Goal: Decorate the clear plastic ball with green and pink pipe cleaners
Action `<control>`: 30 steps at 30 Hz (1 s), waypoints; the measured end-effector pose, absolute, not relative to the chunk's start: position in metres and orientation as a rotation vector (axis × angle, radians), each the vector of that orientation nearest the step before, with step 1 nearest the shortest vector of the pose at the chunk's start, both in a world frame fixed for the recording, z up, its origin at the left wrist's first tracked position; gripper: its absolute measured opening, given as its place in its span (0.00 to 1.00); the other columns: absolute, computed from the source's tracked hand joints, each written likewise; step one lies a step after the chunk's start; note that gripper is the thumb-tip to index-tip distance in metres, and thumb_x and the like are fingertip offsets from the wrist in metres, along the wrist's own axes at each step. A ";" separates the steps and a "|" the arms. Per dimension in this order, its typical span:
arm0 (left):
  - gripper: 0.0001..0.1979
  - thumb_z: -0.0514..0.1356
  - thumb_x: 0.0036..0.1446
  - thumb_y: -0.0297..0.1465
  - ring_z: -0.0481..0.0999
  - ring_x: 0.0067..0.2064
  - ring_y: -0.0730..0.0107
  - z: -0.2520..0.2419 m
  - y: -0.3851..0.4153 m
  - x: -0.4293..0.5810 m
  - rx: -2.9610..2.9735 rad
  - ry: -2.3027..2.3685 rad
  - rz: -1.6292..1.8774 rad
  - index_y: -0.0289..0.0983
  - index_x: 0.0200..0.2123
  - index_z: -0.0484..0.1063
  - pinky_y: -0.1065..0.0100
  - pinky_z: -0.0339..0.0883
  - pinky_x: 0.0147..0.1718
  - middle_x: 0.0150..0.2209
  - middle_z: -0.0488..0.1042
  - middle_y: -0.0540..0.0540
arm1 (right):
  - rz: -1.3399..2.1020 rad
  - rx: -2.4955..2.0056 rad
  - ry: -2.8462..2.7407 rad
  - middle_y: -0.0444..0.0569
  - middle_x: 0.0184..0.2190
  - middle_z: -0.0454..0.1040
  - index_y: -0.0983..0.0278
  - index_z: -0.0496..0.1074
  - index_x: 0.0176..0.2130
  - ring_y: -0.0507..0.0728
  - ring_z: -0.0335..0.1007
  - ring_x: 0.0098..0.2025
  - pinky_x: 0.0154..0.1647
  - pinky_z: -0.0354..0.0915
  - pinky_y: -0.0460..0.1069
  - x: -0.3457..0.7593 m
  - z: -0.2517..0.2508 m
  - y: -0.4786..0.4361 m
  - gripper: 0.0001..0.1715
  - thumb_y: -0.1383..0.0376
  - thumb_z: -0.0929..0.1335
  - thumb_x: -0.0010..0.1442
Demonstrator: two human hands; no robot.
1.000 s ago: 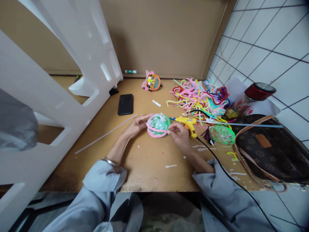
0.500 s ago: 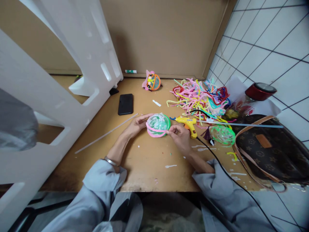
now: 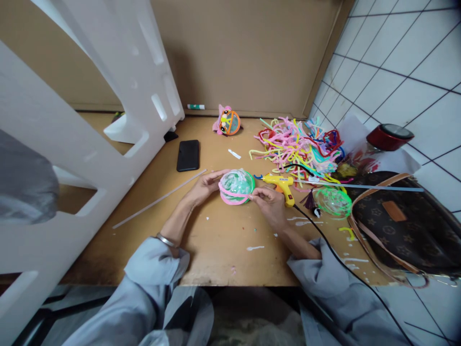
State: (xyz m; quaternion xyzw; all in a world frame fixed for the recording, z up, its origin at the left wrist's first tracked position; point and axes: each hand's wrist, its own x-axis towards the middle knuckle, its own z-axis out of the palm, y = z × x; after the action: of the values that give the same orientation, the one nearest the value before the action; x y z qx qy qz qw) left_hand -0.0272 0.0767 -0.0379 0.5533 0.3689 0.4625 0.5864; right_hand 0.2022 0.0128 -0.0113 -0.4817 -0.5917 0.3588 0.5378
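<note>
A clear rounded shell (image 3: pixel 236 185) with a green rim and a pink fuzzy strip round it is held between both hands above the wooden table. My left hand (image 3: pixel 209 186) grips its left side, the fingers along the back edge. On the right side, my right hand (image 3: pixel 267 199) pinches the pink strip near the green rim. Just behind the right hand lies a yellow glue gun (image 3: pixel 283 182) with a black cord. A second green-rimmed clear shell (image 3: pixel 333 202) rests farther right.
Pipe cleaners (image 3: pixel 295 144) lie heaped at the back right, near a red-lidded jar (image 3: pixel 389 137) and a brown handbag (image 3: pixel 406 221). A black phone (image 3: pixel 188 155), an orange-rimmed figure (image 3: pixel 228 121) and a clear stick (image 3: pixel 158 199) are on the table. A white plastic frame (image 3: pixel 144 110) stands left.
</note>
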 end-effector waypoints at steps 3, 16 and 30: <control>0.33 0.75 0.44 0.41 0.78 0.57 0.51 -0.038 0.077 -0.027 1.296 0.857 1.081 0.36 0.53 0.78 0.52 0.65 0.62 0.54 0.80 0.37 | 0.882 -1.172 -1.387 0.42 0.21 0.71 0.60 0.72 0.22 0.53 0.64 0.25 0.27 0.63 0.48 0.202 -0.013 0.013 0.11 0.58 0.72 0.51; 0.34 0.76 0.42 0.43 0.78 0.56 0.49 -0.037 0.077 -0.027 1.289 0.880 1.082 0.37 0.53 0.78 0.50 0.64 0.63 0.54 0.79 0.36 | 0.643 -1.299 -1.561 0.38 0.18 0.62 0.59 0.63 0.23 0.51 0.55 0.22 0.27 0.57 0.48 0.202 -0.021 0.011 0.17 0.56 0.70 0.55; 0.33 0.75 0.43 0.43 0.80 0.54 0.53 -0.037 0.076 -0.026 1.293 0.878 1.077 0.37 0.52 0.78 0.53 0.66 0.62 0.55 0.79 0.37 | 0.430 -1.299 -1.687 0.43 0.22 0.66 0.59 0.62 0.23 0.53 0.59 0.25 0.31 0.58 0.49 0.203 -0.020 0.005 0.17 0.58 0.68 0.60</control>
State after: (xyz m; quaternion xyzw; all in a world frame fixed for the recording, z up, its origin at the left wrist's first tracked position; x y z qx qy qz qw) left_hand -0.0262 0.0763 -0.0366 0.5536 0.3761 0.4613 0.5824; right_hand 0.2029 0.0054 -0.0202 -0.5292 -0.6873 0.1751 0.4657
